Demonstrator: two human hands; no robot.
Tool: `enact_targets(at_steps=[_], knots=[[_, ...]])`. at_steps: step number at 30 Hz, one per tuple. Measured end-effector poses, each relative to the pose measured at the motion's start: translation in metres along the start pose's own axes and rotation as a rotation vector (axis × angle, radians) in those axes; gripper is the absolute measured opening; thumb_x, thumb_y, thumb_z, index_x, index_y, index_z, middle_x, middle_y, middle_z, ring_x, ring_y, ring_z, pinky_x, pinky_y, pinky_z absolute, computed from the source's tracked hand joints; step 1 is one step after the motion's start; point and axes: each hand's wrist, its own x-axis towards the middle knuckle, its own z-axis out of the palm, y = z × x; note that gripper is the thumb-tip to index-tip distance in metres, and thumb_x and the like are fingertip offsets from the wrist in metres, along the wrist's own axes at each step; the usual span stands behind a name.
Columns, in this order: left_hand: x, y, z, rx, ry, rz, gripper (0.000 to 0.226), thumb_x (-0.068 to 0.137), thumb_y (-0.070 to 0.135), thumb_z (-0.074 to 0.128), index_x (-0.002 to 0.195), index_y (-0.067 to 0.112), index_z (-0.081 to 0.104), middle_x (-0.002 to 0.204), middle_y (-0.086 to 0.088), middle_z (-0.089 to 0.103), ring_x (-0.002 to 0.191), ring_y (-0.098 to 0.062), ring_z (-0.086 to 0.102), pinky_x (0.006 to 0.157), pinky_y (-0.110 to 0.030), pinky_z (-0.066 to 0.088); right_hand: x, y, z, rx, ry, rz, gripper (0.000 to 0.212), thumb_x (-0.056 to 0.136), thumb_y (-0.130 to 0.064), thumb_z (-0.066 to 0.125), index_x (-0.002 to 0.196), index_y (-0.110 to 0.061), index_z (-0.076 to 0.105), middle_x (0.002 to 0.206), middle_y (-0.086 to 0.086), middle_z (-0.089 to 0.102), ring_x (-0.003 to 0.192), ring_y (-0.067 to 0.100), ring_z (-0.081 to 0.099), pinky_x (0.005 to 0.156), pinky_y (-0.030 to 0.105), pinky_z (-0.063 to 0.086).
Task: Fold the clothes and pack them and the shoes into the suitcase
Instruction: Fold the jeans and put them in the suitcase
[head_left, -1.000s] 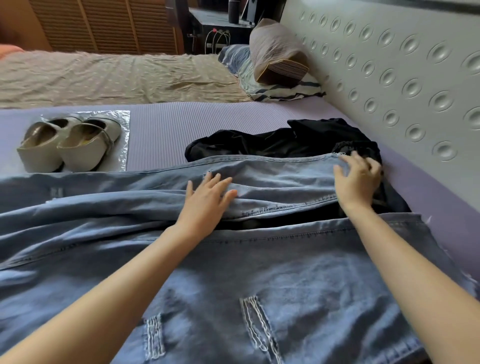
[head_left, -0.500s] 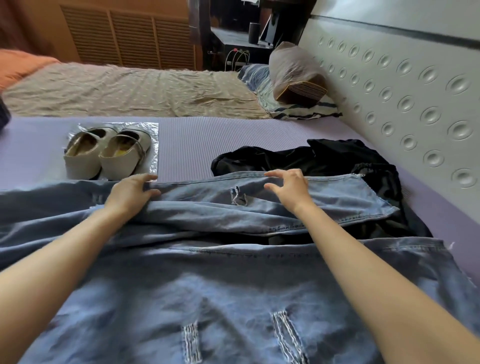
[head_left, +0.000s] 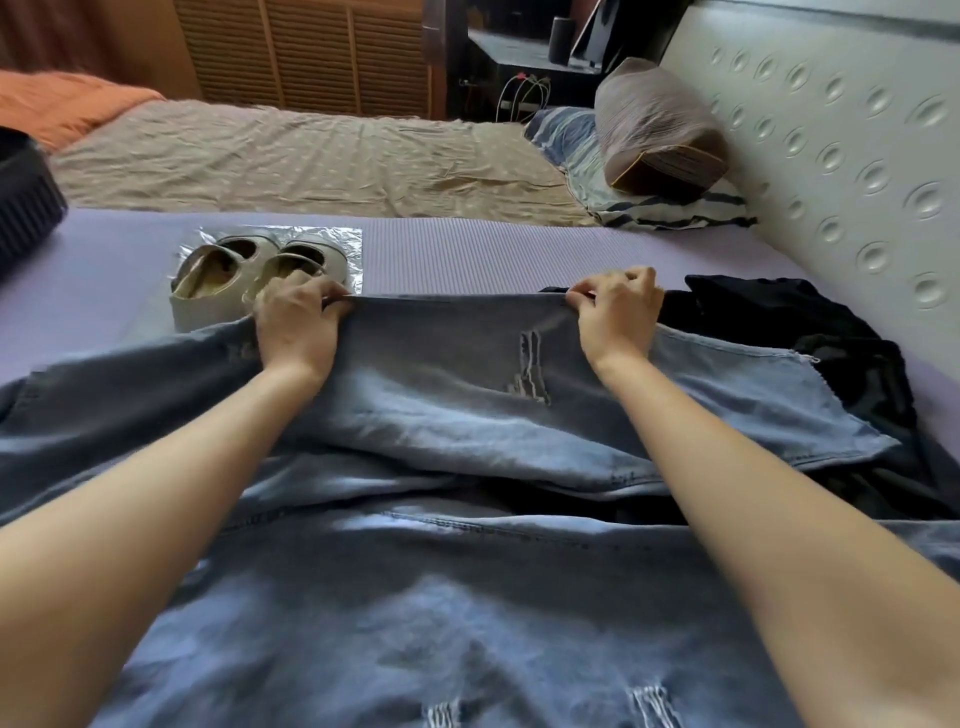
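Head view, surface: purple mat (head_left: 467, 249) laid over the bed.
Jeans (head_left: 441, 395): spread unfolded across the mat, far leg towards the shoes (head_left: 234, 270).
Left hand (head_left: 298, 322): pinches the far leg's edge.
Right hand (head_left: 618, 312): pinches the same edge, beside a black garment (head_left: 779, 322).
Change: half a second ago both hands only rested there; now I see the edge raised taut.
Meaning: I judge the first fold is starting; the shoes and the black garment lie unpacked.

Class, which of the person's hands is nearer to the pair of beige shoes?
Left. The left hand pinches the jeans edge right beside the shoes; the right hand grips it farther off, by the black garment.
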Motion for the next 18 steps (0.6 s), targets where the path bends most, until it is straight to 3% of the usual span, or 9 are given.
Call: enact_targets(at_steps=[5, 8, 11, 15, 18], knots=[[0.003, 0.013, 0.014, 0.053, 0.034, -0.124, 0.025, 0.092, 0.017, 0.055, 0.114, 0.008, 0.061, 0.118, -0.019, 0.052, 0.115, -0.036, 0.041, 0.1, -0.043, 0.028, 0.01, -0.007, 0.01, -0.118, 0.042, -0.008, 0.019, 0.094, -0.025, 0.056, 0.1, -0.014, 0.069, 0.115, 0.005, 0.057, 0.115, 0.027, 0.039, 0.096, 0.034, 0.028], [-0.003, 0.02, 0.011, 0.044, -0.004, -0.135, 0.04, 0.09, 0.016, 0.058, 0.126, 0.004, 0.047, 0.13, -0.022, 0.042, 0.125, -0.037, 0.034, 0.107, -0.042, 0.023, 0.008, -0.006, 0.011, -0.074, -0.05, 0.024, 0.018, 0.093, -0.025, 0.056, 0.105, -0.015, 0.066, 0.123, 0.006, 0.052, 0.118, 0.027, 0.037, 0.096, 0.032, 0.029], [-0.032, 0.03, -0.005, -0.174, -0.058, 0.064, 0.032, 0.085, 0.013, 0.066, 0.116, 0.01, 0.057, 0.122, -0.016, 0.05, 0.121, -0.033, 0.039, 0.102, -0.038, 0.028, -0.014, -0.003, 0.003, 0.133, -0.167, -0.069, 0.028, 0.09, -0.03, 0.062, 0.114, -0.017, 0.065, 0.123, 0.004, 0.058, 0.118, 0.026, 0.036, 0.096, 0.03, 0.025], [-0.1, 0.026, -0.036, -0.32, -0.218, 0.346, 0.01, 0.082, 0.026, 0.069, 0.09, 0.019, 0.067, 0.099, 0.002, 0.061, 0.098, -0.018, 0.053, 0.089, -0.03, 0.041, -0.073, 0.011, -0.035, 0.456, -0.327, -0.264, 0.027, 0.078, -0.039, 0.072, 0.098, -0.022, 0.073, 0.116, -0.007, 0.063, 0.113, 0.016, 0.042, 0.098, 0.03, 0.031], [-0.137, 0.014, -0.049, -0.31, -0.308, 0.408, 0.027, 0.079, 0.048, 0.06, 0.086, 0.023, 0.069, 0.094, 0.01, 0.062, 0.092, -0.013, 0.057, 0.086, -0.028, 0.044, -0.112, 0.031, -0.057, 0.436, -0.494, -0.44, 0.036, 0.072, -0.054, 0.069, 0.092, -0.026, 0.074, 0.112, -0.01, 0.063, 0.11, 0.011, 0.046, 0.099, 0.027, 0.036]])
